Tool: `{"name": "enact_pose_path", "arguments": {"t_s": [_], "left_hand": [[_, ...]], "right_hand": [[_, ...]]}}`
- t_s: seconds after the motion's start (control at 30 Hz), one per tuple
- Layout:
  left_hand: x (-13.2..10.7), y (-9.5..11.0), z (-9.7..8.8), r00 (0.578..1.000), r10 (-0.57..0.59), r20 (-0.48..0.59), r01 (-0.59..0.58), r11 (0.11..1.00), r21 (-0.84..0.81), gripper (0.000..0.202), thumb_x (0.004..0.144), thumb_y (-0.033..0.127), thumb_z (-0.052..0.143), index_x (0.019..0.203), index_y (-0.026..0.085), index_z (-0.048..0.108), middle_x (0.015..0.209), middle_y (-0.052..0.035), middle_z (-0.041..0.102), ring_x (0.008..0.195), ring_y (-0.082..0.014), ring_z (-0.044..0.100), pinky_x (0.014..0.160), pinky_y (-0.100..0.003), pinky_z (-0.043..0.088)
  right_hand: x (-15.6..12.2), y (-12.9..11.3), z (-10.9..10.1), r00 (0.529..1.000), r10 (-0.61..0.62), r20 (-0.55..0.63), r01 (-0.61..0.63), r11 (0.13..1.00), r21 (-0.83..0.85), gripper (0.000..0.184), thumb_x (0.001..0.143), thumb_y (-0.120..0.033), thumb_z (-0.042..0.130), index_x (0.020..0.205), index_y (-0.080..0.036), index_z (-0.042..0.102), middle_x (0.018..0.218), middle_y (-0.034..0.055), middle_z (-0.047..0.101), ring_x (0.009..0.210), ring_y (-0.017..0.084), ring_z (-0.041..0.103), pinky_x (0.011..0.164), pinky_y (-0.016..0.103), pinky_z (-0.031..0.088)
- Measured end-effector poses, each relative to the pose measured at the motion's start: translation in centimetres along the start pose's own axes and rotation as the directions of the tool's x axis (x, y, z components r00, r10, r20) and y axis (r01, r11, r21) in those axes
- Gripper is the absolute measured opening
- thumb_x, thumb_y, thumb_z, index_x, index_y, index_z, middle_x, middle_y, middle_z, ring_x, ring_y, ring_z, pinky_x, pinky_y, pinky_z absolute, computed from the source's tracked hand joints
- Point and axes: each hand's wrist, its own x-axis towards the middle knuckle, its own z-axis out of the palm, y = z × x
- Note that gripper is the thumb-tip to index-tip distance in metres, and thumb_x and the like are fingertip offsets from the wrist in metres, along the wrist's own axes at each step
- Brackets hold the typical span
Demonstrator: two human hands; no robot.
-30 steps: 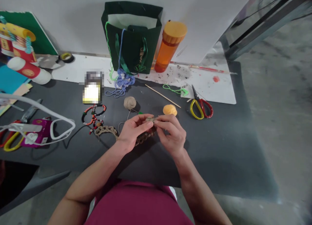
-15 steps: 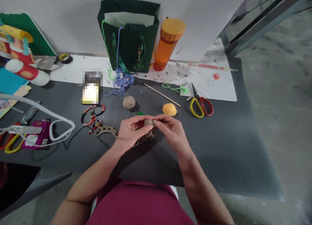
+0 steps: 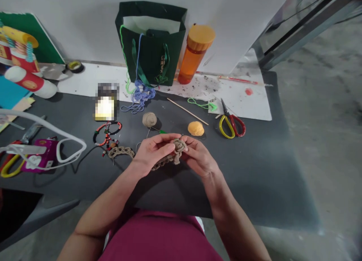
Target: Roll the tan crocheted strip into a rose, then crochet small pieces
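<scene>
Both my hands hold a brown crochet piece (image 3: 179,146) above the near part of the table; its upper end is coiled into a small round. My left hand (image 3: 154,152) pinches the coil from the left, thumb on top. From the right, the fingertips of my right hand (image 3: 200,154) grip its edge. Part of the lacy strip hangs below my left fingers, and more of a brown crochet strip (image 3: 122,152) lies left of my wrist. Beyond my hands are a ball of brown yarn (image 3: 149,119) and a green-handled crochet hook (image 3: 162,132), partly hidden.
Right of the hands lie a yellow yarn ball (image 3: 196,128), a thin stick (image 3: 187,111) and scissors (image 3: 231,123). Behind stand a dark green paper bag (image 3: 152,46) and an orange bottle (image 3: 195,55). Bead bracelets (image 3: 107,134), a purple box (image 3: 42,155) and a white cable (image 3: 68,134) are left.
The coiled end has turned and come more into sight between my fingers. My right hand has shifted slightly down, its fingers now at the coil's right side.
</scene>
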Motion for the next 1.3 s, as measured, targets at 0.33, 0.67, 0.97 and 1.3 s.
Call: {"name": "enact_pose_path", "arguments": {"t_s": [0.33,0.67,0.97,1.3], "left_hand": [[0.1,-0.1,0.6,0.996,-0.059,-0.073,0.048,0.989,-0.139,0.038,0.063,0.038,0.091,0.091,0.015,0.079,0.084,-0.0053,0.075,0.073,-0.0133,0.065,0.069,-0.027,0.055],[-0.2,-0.8,1.2,0.997,-0.068,-0.046,0.059,0.981,-0.185,0.04,0.06,0.02,0.091,0.097,0.016,0.075,0.084,-0.001,0.072,0.074,-0.0103,0.064,0.073,-0.026,0.055],[0.2,-1.2,0.9,0.994,-0.014,-0.108,0.0,0.992,-0.128,0.039,0.062,0.007,0.079,0.099,0.018,0.075,0.088,-0.0016,0.073,0.082,-0.0121,0.065,0.079,-0.026,0.053],[0.2,-1.2,1.3,0.986,0.056,-0.158,-0.054,0.998,0.014,0.045,0.059,0.011,0.081,0.102,0.018,0.071,0.091,-0.0015,0.072,0.081,-0.012,0.063,0.081,-0.027,0.055]], "right_hand": [[0.5,0.8,0.0,0.964,-0.253,-0.08,0.235,0.954,-0.188,0.032,0.065,-0.042,0.093,0.081,-0.023,0.072,0.075,-0.0026,0.069,0.068,0.01,0.065,0.068,0.022,0.055],[0.5,1.3,0.1,0.971,-0.212,-0.107,0.203,0.975,-0.086,0.037,0.062,-0.046,0.093,0.082,-0.025,0.068,0.076,-0.0028,0.07,0.065,0.013,0.066,0.061,0.024,0.056],[1.0,2.4,0.5,0.845,-0.481,-0.234,0.414,0.866,-0.281,0.028,0.07,-0.042,0.088,0.084,-0.025,0.071,0.081,-0.0011,0.07,0.073,0.012,0.065,0.069,0.024,0.056],[0.2,2.0,0.6,0.665,-0.745,-0.054,0.541,0.529,-0.654,0.005,0.086,-0.024,0.071,0.091,-0.026,0.07,0.088,0.0015,0.073,0.087,0.017,0.07,0.081,0.033,0.059]]}}
